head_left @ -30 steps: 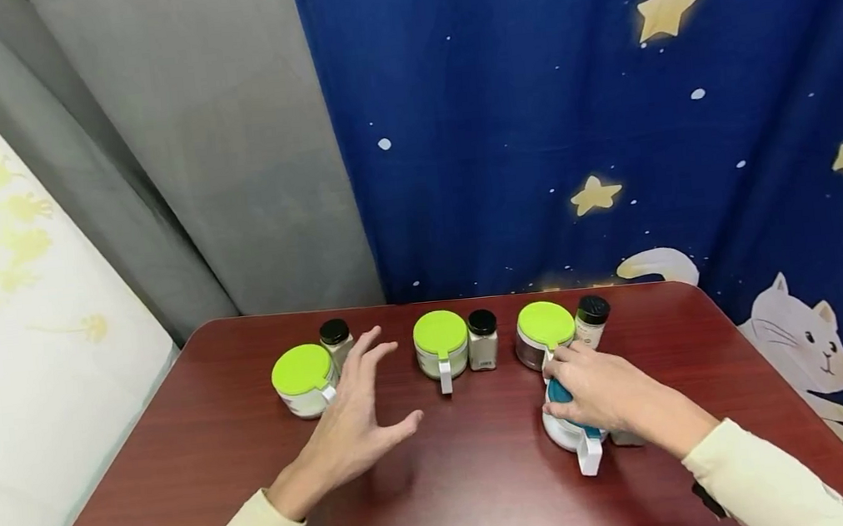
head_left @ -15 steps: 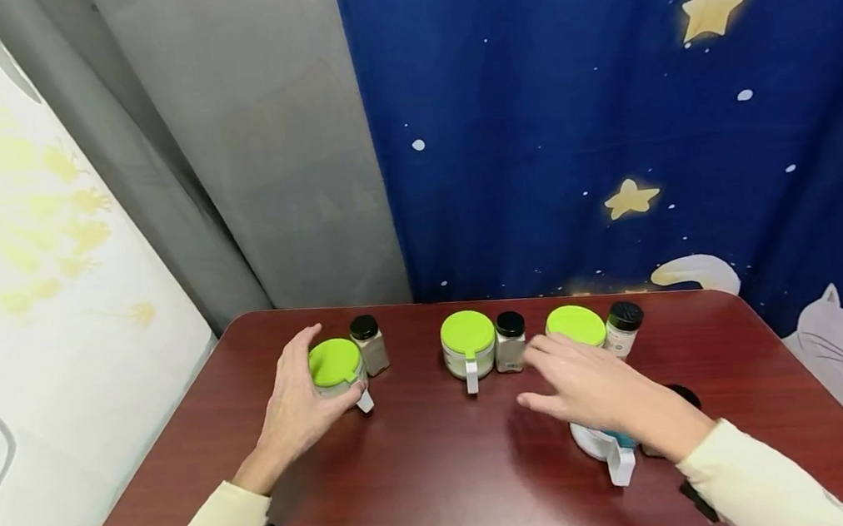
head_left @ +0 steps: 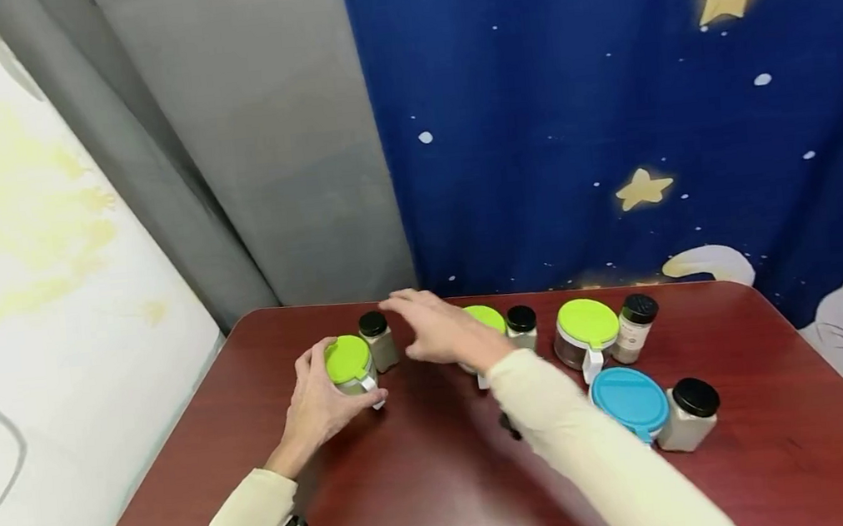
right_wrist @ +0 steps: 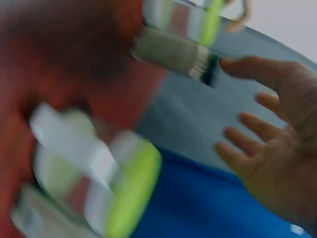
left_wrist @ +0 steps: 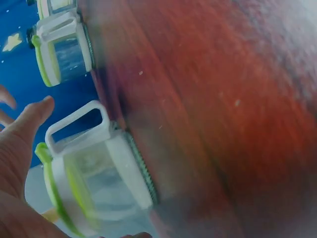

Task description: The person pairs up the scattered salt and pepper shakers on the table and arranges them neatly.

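At the left of the head view, my left hand (head_left: 319,405) is spread around a clear jar with a green lid (head_left: 347,358) and a white handle. In the left wrist view the thumb (left_wrist: 37,115) stands apart from the jar's handle (left_wrist: 79,124); any finger contact on the far side is hidden. A square black-capped seasoning bottle (head_left: 381,348) stands beside this jar. My right hand (head_left: 438,328) is in the air to the right of that bottle, fingers extended and holding nothing. It partly covers a second green-lidded jar (head_left: 486,317).
Another black-capped bottle (head_left: 521,325) stands beside the middle jar. Farther right are a third green-lidded jar (head_left: 585,328) and a seasoning shaker (head_left: 634,328). Nearer stand a blue-lidded jar (head_left: 629,402) and a black-capped bottle (head_left: 686,415). Curtains hang behind the table (head_left: 425,480).
My right hand let go of the blue-lidded jar and swept left across the table. My left hand moved to the left green-lidded jar and came around it. The head view shifted slightly.
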The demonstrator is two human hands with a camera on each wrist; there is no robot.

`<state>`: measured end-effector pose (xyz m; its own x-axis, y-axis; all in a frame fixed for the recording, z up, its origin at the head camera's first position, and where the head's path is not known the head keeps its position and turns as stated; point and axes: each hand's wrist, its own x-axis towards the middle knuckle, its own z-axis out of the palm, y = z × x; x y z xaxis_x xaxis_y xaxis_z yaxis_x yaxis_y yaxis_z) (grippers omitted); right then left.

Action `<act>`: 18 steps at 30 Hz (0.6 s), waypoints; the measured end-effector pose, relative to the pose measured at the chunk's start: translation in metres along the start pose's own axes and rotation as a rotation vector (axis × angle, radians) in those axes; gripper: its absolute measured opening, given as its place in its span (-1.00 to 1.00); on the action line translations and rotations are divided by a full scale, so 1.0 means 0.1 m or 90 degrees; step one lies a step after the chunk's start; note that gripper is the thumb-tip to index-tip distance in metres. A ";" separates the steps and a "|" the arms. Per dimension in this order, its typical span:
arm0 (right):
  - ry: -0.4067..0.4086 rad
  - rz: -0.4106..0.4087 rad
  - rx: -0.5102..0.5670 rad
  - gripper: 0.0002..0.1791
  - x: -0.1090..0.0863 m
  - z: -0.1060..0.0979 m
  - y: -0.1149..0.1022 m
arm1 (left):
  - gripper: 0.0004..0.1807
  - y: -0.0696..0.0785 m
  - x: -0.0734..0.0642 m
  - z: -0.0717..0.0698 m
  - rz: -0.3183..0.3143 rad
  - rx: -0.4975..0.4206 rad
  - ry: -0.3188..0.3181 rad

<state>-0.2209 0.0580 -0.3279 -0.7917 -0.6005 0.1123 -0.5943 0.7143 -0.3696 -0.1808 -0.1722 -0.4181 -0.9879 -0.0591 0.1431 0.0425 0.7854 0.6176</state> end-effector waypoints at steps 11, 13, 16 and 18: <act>0.060 0.054 0.128 -0.21 0.35 0.77 0.16 | 0.14 -0.06 0.06 0.06 0.011 -0.007 -0.052; 0.068 0.044 0.147 -0.25 0.37 0.80 0.18 | 0.13 -0.07 0.07 0.06 0.013 -0.014 -0.052; 0.077 0.026 0.157 -0.28 0.42 0.83 0.20 | 0.12 -0.09 0.10 0.05 0.024 -0.022 -0.050; 0.083 0.026 0.148 -0.29 0.44 0.83 0.22 | 0.12 -0.12 0.12 0.04 0.042 -0.026 -0.054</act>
<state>-0.2567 0.0174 -0.4080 -0.8350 -0.5107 0.2051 -0.5246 0.6262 -0.5767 -0.1936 -0.1796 -0.4270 -0.9918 0.0458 0.1193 0.1121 0.7598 0.6404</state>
